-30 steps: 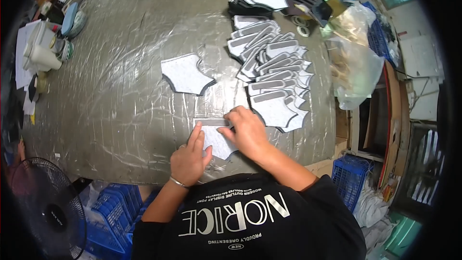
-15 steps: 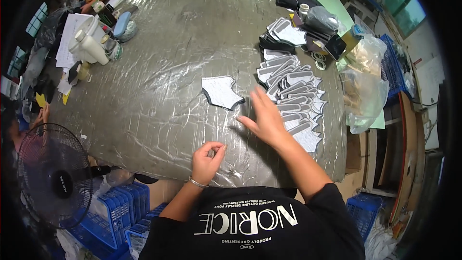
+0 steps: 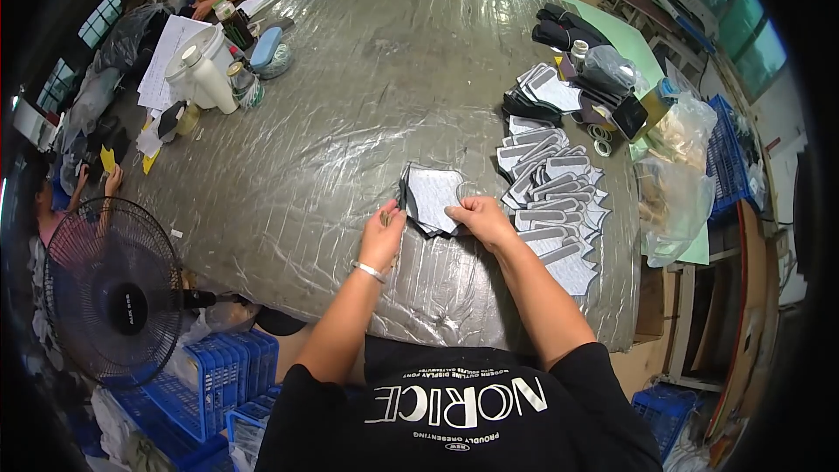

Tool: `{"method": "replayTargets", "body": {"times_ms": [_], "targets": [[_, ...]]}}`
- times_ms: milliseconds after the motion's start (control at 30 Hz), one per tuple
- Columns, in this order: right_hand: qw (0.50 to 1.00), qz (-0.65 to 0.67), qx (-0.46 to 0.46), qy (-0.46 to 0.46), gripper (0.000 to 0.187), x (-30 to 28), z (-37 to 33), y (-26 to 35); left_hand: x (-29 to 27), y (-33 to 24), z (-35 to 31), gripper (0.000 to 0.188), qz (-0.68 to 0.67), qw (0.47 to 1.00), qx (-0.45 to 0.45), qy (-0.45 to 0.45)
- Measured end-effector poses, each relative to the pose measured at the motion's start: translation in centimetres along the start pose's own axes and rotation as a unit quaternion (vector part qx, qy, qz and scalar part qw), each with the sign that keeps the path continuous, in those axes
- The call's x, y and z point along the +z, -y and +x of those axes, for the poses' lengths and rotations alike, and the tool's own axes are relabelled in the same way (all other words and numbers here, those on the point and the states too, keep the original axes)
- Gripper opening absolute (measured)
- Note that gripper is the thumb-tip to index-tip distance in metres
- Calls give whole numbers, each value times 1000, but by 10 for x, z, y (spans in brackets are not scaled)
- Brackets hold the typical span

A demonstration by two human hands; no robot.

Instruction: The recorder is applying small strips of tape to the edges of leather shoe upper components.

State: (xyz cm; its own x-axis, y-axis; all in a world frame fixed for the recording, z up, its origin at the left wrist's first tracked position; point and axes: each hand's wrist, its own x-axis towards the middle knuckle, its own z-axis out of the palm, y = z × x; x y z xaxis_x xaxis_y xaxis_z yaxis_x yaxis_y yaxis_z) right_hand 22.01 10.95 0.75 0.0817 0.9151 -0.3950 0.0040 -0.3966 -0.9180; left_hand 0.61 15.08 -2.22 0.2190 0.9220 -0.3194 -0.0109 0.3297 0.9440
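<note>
A small stack of cut fabric pieces, light grey on top with dark layers showing beneath, is in front of me on the plastic-covered table. My right hand pinches its right edge, thumb on the top piece. At the stack's left edge, my left hand is closed, its fingertips against the dark edges; what it grips there is partly hidden. To the right, overlapping rows of similar pieces with grey strips are fanned out, not touched by either hand.
Another pile of pieces is at the far right, near black bundles and a plastic bag. White bottles and a blue case are at the far left. A fan stands by the left edge; two other people are beyond.
My right hand has moved from beside the fanned rows to pinch the stack's right edge. My left hand has come forward to its left edge. The stack looks turned, its dark layers more spread.
</note>
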Motion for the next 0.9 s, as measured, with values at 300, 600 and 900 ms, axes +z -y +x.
{"method": "replayTargets", "body": {"times_ms": [300,600,900], "targets": [[963,-216,-114,-115,24,5,-22,6,20,-17,-8,28,-10,998,-13,-61],[989,68,-47,-119,19,-7,-52,3,11,-17,-16,29,-89,991,-84,-47],[916,-356,-103,-155,25,-6,-98,-22,9,-1,-22,32,186,982,-24,-35]]}}
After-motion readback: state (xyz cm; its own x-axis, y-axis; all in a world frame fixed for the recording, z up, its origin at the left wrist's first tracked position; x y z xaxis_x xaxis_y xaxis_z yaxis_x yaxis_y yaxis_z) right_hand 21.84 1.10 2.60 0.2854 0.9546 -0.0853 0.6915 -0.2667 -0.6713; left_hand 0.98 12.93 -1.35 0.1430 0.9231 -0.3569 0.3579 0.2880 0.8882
